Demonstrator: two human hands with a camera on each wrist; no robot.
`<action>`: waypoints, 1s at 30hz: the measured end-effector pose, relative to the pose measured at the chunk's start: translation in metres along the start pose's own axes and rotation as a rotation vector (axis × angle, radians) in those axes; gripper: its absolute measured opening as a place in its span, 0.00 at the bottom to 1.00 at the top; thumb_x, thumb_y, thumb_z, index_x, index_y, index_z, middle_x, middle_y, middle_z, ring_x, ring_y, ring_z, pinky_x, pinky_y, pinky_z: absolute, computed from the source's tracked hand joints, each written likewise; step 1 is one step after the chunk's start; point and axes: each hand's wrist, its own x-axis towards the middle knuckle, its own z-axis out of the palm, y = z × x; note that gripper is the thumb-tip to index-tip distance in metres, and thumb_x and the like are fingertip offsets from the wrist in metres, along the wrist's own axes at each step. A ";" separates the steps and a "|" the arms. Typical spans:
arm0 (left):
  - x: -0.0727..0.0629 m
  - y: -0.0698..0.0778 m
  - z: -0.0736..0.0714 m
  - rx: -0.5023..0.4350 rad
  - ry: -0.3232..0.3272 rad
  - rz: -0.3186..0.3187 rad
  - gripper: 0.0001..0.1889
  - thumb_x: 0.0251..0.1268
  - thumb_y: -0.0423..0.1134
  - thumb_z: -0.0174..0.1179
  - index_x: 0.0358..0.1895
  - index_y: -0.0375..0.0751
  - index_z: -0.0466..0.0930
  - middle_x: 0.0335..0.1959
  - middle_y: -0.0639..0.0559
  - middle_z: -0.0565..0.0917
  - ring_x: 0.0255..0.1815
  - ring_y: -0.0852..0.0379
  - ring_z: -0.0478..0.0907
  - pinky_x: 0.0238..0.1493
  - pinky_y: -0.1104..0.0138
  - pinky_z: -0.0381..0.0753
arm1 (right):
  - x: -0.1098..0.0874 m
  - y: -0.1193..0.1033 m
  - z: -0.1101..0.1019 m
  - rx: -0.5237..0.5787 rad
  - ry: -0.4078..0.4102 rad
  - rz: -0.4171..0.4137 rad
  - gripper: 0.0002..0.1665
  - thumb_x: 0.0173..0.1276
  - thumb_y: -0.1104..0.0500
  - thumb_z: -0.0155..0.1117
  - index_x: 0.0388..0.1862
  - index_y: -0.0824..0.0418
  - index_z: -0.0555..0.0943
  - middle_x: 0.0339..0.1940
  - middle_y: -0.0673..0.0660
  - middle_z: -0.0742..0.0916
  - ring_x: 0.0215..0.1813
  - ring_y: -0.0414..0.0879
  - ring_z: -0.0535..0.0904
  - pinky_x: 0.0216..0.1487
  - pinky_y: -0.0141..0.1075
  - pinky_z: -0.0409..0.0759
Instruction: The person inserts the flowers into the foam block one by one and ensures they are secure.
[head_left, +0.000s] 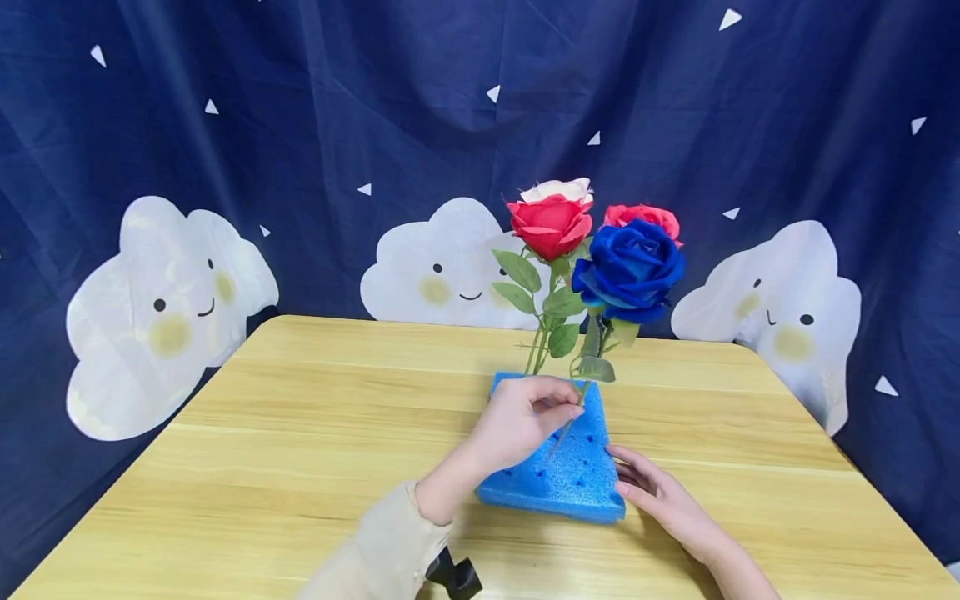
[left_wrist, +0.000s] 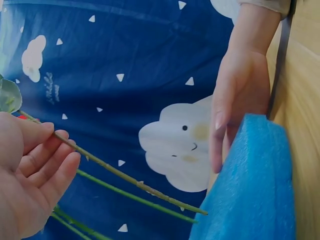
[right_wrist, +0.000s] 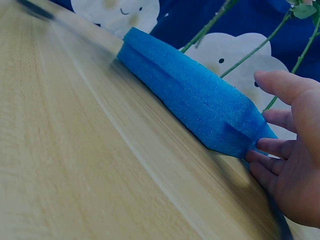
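My left hand (head_left: 525, 417) pinches the stem (left_wrist: 115, 170) of a blue artificial rose (head_left: 633, 271) between thumb and fingers. The stem slants down, its lower tip right at the top face of a blue foam block (head_left: 558, 487) dotted with small holes. At the block's right side is my right hand (head_left: 667, 500), its relaxed fingers (right_wrist: 275, 147) resting against the foam edge. Toward the block's far end stand a red rose (head_left: 551, 227), a white rose (head_left: 570, 190) behind it, and another red rose (head_left: 660, 218) partly hidden by the blue bloom.
The foam block lies on a light wooden table (head_left: 300, 433). A dark blue curtain (head_left: 420, 100) with smiling clouds and white triangles hangs behind it. A black bow-like piece (head_left: 455, 575) shows below the left sleeve (head_left: 382, 542).
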 end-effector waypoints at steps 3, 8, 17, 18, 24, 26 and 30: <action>0.003 -0.002 0.009 0.020 0.017 0.007 0.03 0.58 0.29 0.62 0.34 0.33 0.83 0.32 0.47 0.85 0.29 0.64 0.78 0.33 0.75 0.78 | -0.001 0.001 0.000 0.001 -0.001 -0.002 0.30 0.72 0.62 0.50 0.69 0.72 0.56 0.67 0.73 0.62 0.58 0.25 0.66 0.55 0.22 0.65; 0.007 -0.005 0.019 0.030 0.020 0.027 0.03 0.58 0.29 0.62 0.34 0.33 0.83 0.32 0.46 0.85 0.31 0.62 0.80 0.36 0.77 0.78 | -0.001 0.002 0.000 -0.010 0.011 -0.005 0.30 0.72 0.63 0.50 0.68 0.72 0.56 0.67 0.73 0.62 0.57 0.25 0.66 0.55 0.22 0.65; 0.017 -0.014 0.025 0.046 0.036 0.040 0.03 0.59 0.28 0.61 0.35 0.32 0.82 0.31 0.46 0.85 0.31 0.60 0.81 0.36 0.77 0.77 | 0.002 0.003 -0.001 -0.040 0.019 -0.004 0.30 0.71 0.62 0.51 0.69 0.70 0.58 0.68 0.71 0.63 0.57 0.24 0.66 0.55 0.22 0.65; 0.018 -0.014 0.025 0.051 0.036 0.029 0.04 0.59 0.28 0.61 0.35 0.32 0.82 0.31 0.46 0.85 0.31 0.60 0.81 0.36 0.76 0.77 | 0.003 0.003 -0.001 -0.037 0.015 -0.002 0.30 0.71 0.62 0.51 0.69 0.70 0.58 0.68 0.72 0.63 0.57 0.24 0.66 0.55 0.22 0.65; 0.022 -0.014 0.028 0.036 0.026 -0.020 0.05 0.61 0.30 0.59 0.38 0.33 0.83 0.33 0.46 0.85 0.33 0.58 0.81 0.37 0.76 0.77 | 0.003 0.003 -0.001 -0.023 0.006 0.008 0.31 0.72 0.61 0.51 0.69 0.71 0.57 0.67 0.73 0.62 0.57 0.24 0.66 0.55 0.22 0.66; 0.023 -0.015 0.030 0.016 0.028 -0.015 0.05 0.61 0.30 0.59 0.38 0.32 0.83 0.32 0.46 0.85 0.32 0.59 0.81 0.37 0.76 0.77 | 0.003 0.003 -0.002 -0.022 0.008 0.006 0.31 0.72 0.61 0.51 0.69 0.71 0.57 0.67 0.73 0.62 0.57 0.24 0.66 0.55 0.22 0.66; 0.026 -0.018 0.036 -0.013 0.037 -0.009 0.05 0.61 0.29 0.59 0.36 0.32 0.83 0.31 0.46 0.85 0.30 0.61 0.80 0.35 0.76 0.78 | 0.002 0.003 -0.002 -0.023 0.012 0.012 0.31 0.71 0.61 0.51 0.69 0.71 0.56 0.68 0.73 0.62 0.57 0.24 0.66 0.55 0.22 0.66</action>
